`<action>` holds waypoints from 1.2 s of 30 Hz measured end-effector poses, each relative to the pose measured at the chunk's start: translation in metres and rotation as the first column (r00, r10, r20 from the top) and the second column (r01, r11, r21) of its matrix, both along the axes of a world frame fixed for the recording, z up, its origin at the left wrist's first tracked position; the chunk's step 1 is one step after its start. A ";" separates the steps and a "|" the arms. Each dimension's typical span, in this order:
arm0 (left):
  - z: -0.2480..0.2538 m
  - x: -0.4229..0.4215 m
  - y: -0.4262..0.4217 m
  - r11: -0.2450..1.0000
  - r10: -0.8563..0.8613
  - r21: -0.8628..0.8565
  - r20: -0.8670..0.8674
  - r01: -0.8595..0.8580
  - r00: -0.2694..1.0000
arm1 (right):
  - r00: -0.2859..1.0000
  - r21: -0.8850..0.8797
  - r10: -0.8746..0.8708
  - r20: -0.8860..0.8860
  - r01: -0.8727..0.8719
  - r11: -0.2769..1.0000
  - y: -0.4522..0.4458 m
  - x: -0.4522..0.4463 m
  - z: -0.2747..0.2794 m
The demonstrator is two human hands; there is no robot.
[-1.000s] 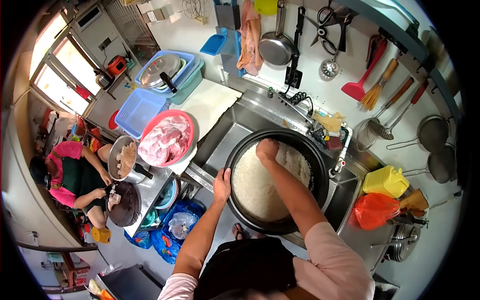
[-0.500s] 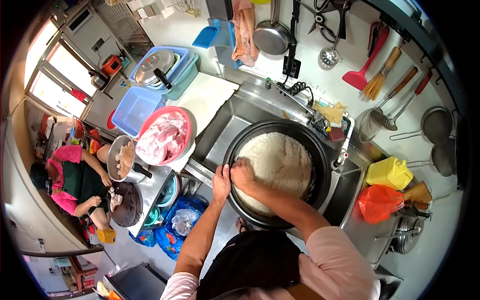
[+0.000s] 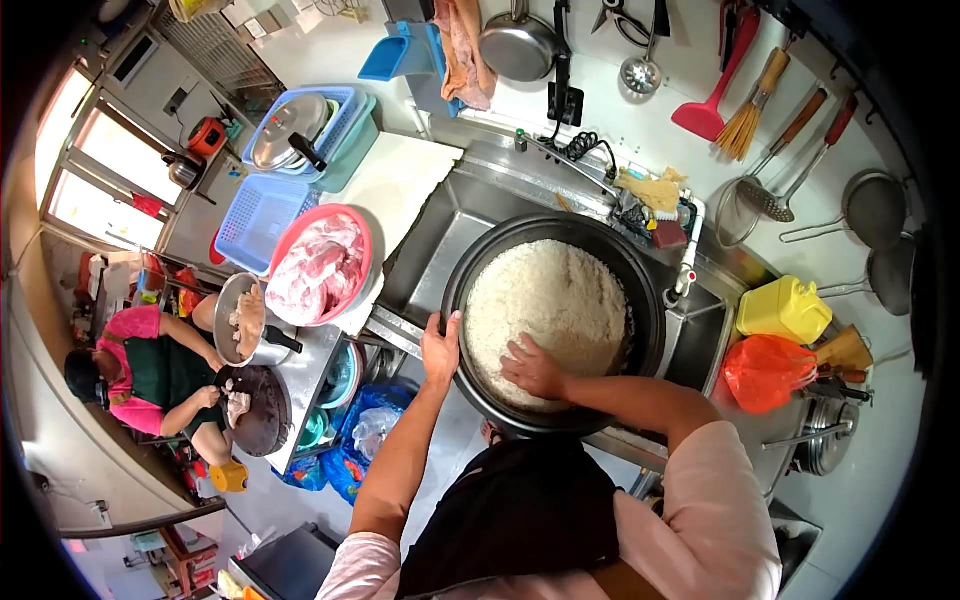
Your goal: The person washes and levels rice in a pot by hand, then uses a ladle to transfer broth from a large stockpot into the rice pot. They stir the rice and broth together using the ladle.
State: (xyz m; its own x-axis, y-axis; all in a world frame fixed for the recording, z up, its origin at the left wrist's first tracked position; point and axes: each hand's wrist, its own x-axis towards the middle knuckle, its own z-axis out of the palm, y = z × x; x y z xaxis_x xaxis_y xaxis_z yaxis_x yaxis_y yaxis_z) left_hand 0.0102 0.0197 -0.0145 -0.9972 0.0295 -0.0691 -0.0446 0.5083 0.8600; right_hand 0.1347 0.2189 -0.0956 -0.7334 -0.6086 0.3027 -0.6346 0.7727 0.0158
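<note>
A wide black basin (image 3: 655,330) rests over the steel sink and holds a large mound of white rice (image 3: 550,295). My left hand (image 3: 440,352) grips the basin's left rim, thumb nearest the rice. On the near part of the rice lies my right hand (image 3: 535,370), palm down, fingers apart, with nothing grasped. Some fingertips press into the grains, so their ends are partly hidden.
Left of the sink (image 3: 425,250) stands a red bowl of raw meat (image 3: 318,268), beside blue baskets (image 3: 262,215). A co-worker (image 3: 165,360) cuts meat on a round board (image 3: 262,415). A yellow jug (image 3: 783,310) and red bag (image 3: 765,372) stand right. Utensils hang on the wall.
My right hand has moved from the rice's left edge toward the near middle, and its fingers have spread. My left hand stays at the rim. The view has shifted slightly.
</note>
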 end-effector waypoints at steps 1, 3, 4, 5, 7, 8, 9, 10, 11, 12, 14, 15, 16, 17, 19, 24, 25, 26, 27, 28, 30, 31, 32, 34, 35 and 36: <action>0.005 0.000 0.002 1.000 -0.003 0.011 -0.005 0.003 1.000 | 1.000 0.004 -0.020 0.015 0.020 1.000 0.012 0.004 -0.009; 0.002 0.000 0.000 0.999 -0.003 0.036 -0.006 0.003 1.000 | 0.997 0.013 -0.061 0.044 0.061 0.998 0.036 0.012 -0.028; -0.002 0.000 -0.001 0.999 0.005 0.041 -0.026 -0.004 1.000 | 0.992 0.044 -0.107 0.072 0.104 0.994 0.045 0.014 -0.025; -0.006 -0.001 0.000 0.999 0.013 0.050 -0.049 -0.010 0.999 | 0.984 0.079 -0.154 0.094 0.146 0.986 0.055 0.016 -0.021; 0.000 0.001 0.002 0.997 0.011 0.078 -0.021 -0.010 1.000 | 0.941 0.082 -0.288 0.178 0.277 0.957 0.069 0.021 -0.024; -0.004 0.000 0.001 0.996 0.017 0.083 -0.024 -0.015 1.000 | 0.913 0.080 -0.341 0.223 0.332 0.940 0.076 0.021 -0.025; -0.007 -0.001 0.001 0.996 0.022 0.088 -0.028 -0.020 0.999 | 0.881 0.080 -0.392 0.265 0.385 0.920 0.081 0.019 -0.021; -0.004 0.000 0.002 0.996 0.035 0.088 -0.038 -0.032 0.999 | 0.835 0.111 -0.441 0.328 0.430 0.896 0.084 0.018 -0.011; -0.001 0.001 0.002 0.995 0.025 0.097 -0.027 -0.023 0.999 | 0.782 0.143 -0.487 0.389 0.471 0.870 0.087 0.018 -0.001; 0.002 0.002 0.002 0.994 0.016 0.106 -0.016 -0.014 1.000 | 0.722 0.180 -0.530 0.445 0.508 0.843 0.089 0.019 0.007; 0.006 0.003 0.004 0.992 0.006 0.123 -0.002 -0.006 1.000 | 0.652 0.155 -0.596 0.468 0.604 0.782 0.085 0.020 0.019; 0.007 0.003 0.003 0.992 0.006 0.128 0.000 -0.006 1.000 | 0.616 0.141 -0.625 0.480 0.649 0.748 0.081 0.019 0.024; 0.005 0.002 0.002 0.991 0.008 0.132 0.001 -0.008 1.000 | 0.622 0.142 -0.633 0.460 0.653 0.744 0.070 0.020 0.037; 0.004 0.002 0.002 0.992 0.012 0.128 -0.001 -0.012 1.000 | 0.628 0.142 -0.641 0.440 0.657 0.741 0.055 0.024 0.050; -0.004 0.000 0.001 0.993 0.018 0.118 -0.001 -0.018 1.000 | 0.727 0.105 -0.593 0.345 0.598 0.794 0.030 0.021 0.053; 0.008 0.003 0.005 0.998 0.037 0.049 -0.032 -0.036 0.999 | 0.963 -0.020 -0.265 0.044 0.266 0.964 -0.022 -0.014 0.017; 0.012 0.004 0.006 0.997 0.032 0.076 -0.012 -0.031 0.999 | 0.967 0.009 -0.249 0.044 0.249 0.968 -0.029 -0.024 0.021; 0.016 0.004 0.006 0.997 0.015 0.075 0.026 -0.017 1.000 | 0.972 0.036 -0.231 0.046 0.230 0.973 -0.034 -0.035 0.025; 0.019 0.003 0.005 0.997 0.001 0.072 0.067 -0.006 0.998 | 0.976 0.061 -0.211 0.050 0.208 0.976 -0.038 -0.045 0.029; 0.025 0.003 0.004 0.998 -0.012 0.069 0.106 0.005 0.994 | 0.973 0.119 -0.221 0.068 0.212 0.970 -0.040 -0.056 0.030; 0.028 0.003 0.004 0.996 -0.019 0.090 0.122 0.008 0.992 | 0.970 0.105 -0.242 0.030 0.238 0.966 -0.031 -0.081 0.024; 0.023 0.002 0.004 0.995 -0.019 0.098 0.125 0.007 0.992 | 0.967 0.098 -0.256 0.014 0.253 0.962 -0.025 -0.090 0.019; 0.019 0.002 0.004 0.995 -0.004 0.095 0.076 -0.003 0.997 | 0.967 0.129 -0.256 -0.011 0.255 0.958 -0.017 -0.096 0.016; 0.007 0.003 0.004 0.995 0.024 0.095 -0.025 -0.022 0.999 | 0.934 0.139 -0.352 -0.063 0.357 0.924 -0.002 -0.097 0.007; 0.002 0.003 0.004 0.996 0.031 0.085 -0.028 -0.028 0.999 | 0.915 0.086 -0.403 -0.022 0.404 0.911 0.007 -0.096 0.002; 0.000 0.003 0.003 0.997 0.038 0.075 -0.033 -0.036 0.999 | 0.892 0.033 -0.451 0.020 0.451 0.892 0.017 -0.095 -0.006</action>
State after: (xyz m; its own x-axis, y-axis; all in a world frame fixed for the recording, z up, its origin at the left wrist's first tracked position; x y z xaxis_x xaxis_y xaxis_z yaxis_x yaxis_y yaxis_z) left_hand 0.0129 0.0229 -0.0149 -0.9994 -0.0035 -0.0337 -0.0318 0.4413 0.8968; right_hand 0.0401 0.2355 -0.1014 -0.9386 -0.2181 0.2675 -0.2185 0.9754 0.0287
